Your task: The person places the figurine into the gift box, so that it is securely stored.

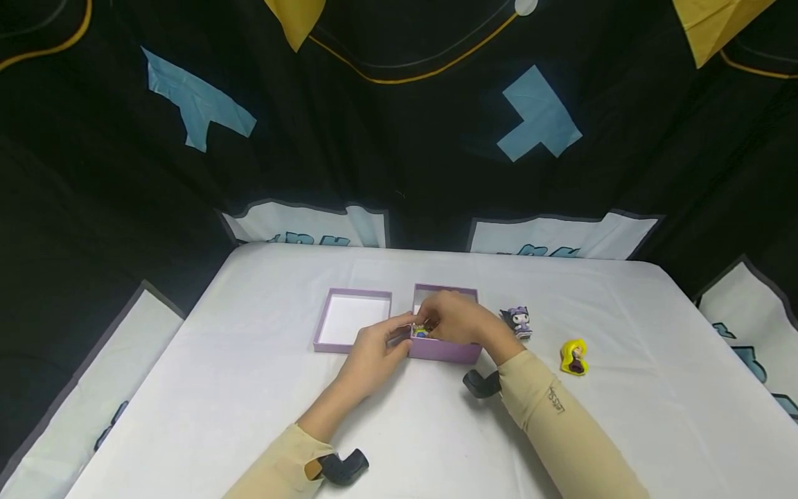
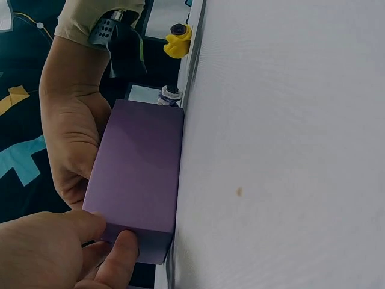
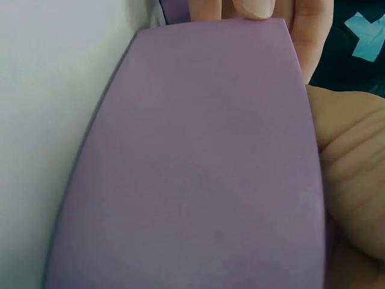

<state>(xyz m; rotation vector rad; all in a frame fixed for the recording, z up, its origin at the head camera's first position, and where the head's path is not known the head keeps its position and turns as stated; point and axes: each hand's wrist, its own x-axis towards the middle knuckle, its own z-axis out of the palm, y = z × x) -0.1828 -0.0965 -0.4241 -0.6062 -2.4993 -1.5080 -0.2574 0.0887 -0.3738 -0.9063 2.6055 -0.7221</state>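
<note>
A purple box [image 1: 444,351] stands on the table, its front wall filling much of both wrist views. My left hand [image 1: 372,355] grips the box's left end, with the thumb on the outside near the front corner. Reaching in over the rim, my right hand [image 1: 454,317] has its bent fingers at a small yellow, green and blue figurine [image 1: 421,331] in the box's left part. The fingertips are partly hidden, but they seem to pinch it. The right wrist view shows only the side of this hand, behind the box wall.
A shallow purple lid with a white inside [image 1: 352,319] lies left of the box. To the right stand a black, white and purple figurine [image 1: 518,321] and a yellow-haired figurine [image 1: 573,357]. A white cloth covers the table [image 1: 436,443]; a dark printed curtain hangs behind.
</note>
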